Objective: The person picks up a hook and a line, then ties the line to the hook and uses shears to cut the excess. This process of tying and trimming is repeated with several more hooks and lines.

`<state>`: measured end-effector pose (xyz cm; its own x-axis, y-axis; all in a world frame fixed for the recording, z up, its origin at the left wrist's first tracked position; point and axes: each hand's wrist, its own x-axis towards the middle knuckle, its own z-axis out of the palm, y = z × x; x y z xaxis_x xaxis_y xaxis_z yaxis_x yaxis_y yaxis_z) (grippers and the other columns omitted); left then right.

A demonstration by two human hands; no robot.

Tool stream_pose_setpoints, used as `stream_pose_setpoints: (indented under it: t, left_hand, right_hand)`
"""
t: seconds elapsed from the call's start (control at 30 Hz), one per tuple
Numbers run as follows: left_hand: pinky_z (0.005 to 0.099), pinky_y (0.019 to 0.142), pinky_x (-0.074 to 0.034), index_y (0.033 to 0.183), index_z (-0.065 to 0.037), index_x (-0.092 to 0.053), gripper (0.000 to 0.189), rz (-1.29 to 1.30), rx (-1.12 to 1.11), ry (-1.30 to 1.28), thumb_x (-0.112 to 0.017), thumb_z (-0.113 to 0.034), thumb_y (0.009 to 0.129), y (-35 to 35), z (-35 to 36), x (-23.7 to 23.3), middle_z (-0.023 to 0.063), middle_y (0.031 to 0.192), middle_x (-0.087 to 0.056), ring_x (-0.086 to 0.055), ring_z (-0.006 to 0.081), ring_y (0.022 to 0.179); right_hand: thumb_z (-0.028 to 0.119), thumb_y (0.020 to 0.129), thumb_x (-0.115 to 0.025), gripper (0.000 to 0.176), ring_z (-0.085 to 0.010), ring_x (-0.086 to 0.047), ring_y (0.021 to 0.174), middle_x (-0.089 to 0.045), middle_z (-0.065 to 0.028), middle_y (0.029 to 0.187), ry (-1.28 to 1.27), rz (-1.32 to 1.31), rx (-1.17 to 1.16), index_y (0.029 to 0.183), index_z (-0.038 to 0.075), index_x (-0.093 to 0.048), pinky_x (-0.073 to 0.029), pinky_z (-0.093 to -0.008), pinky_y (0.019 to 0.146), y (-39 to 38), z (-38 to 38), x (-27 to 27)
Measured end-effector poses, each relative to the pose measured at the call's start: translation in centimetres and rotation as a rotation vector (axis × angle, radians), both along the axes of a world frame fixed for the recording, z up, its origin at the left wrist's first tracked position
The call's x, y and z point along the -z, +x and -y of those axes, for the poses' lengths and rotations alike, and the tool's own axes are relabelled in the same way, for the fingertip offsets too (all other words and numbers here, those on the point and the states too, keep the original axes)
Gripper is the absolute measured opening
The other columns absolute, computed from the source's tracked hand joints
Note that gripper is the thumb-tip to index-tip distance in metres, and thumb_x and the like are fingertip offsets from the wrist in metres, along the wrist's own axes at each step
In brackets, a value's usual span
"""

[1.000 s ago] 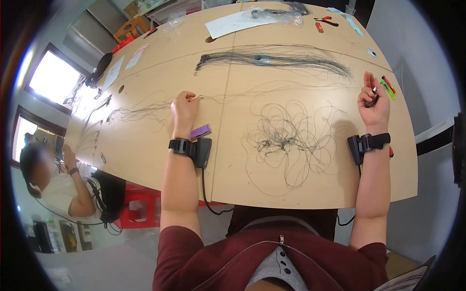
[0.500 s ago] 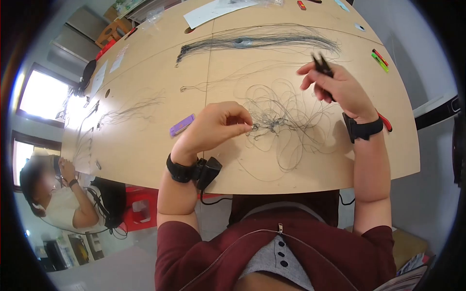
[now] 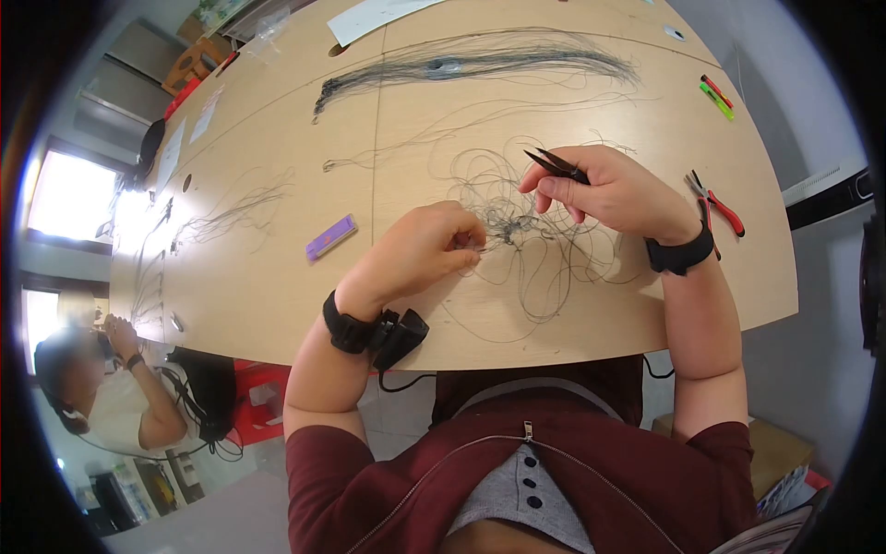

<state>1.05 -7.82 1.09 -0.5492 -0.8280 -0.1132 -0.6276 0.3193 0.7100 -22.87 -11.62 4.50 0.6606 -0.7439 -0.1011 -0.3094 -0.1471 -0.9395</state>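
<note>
A loose tangle of thin dark wires (image 3: 544,277) lies on the wooden table in front of me. At its left edge my left hand (image 3: 452,242) pinches the end of a wire, with thumb and fingers together. Above the tangle's right part, my right hand (image 3: 591,189) holds black tweezers (image 3: 556,164), their two tips apart and pointing left. The tips are not touching the hand on the left. Each wrist wears a black band.
A long wire bundle (image 3: 443,66) and a thinner strand (image 3: 415,143) lie farther back. A purple box (image 3: 331,237) is at left, red-handled pliers (image 3: 715,205) at right, beside green and red tools (image 3: 717,97). Another person (image 3: 120,397) sits at the far left.
My right hand has moved down and left, and the tweezers now point left over the tangle. The pliers have come into fuller view. My left hand keeps its pinch.
</note>
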Motion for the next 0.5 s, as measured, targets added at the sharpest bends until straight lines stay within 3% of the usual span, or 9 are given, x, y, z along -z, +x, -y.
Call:
stream_pose_setpoints:
  t: [0.5]
  left_hand:
    - [0.0308, 0.061, -0.045, 0.079, -0.001, -0.058, 0.012, 0.031, -0.015, -0.044, -0.061, -0.009, 0.071, -0.56, -0.26, 0.44, 0.0095, 0.073, -0.056, -0.055, 0.0204, 0.066]
  right_hand:
    - [0.012, 0.086, -0.05, 0.019, -0.0064, -0.046, 0.058, -0.06, -0.0014, 0.074, 0.004, -0.024, -0.03, 0.098, 0.003, -0.061, -0.041, -0.0206, 0.056, 0.77, -0.44, 0.7]
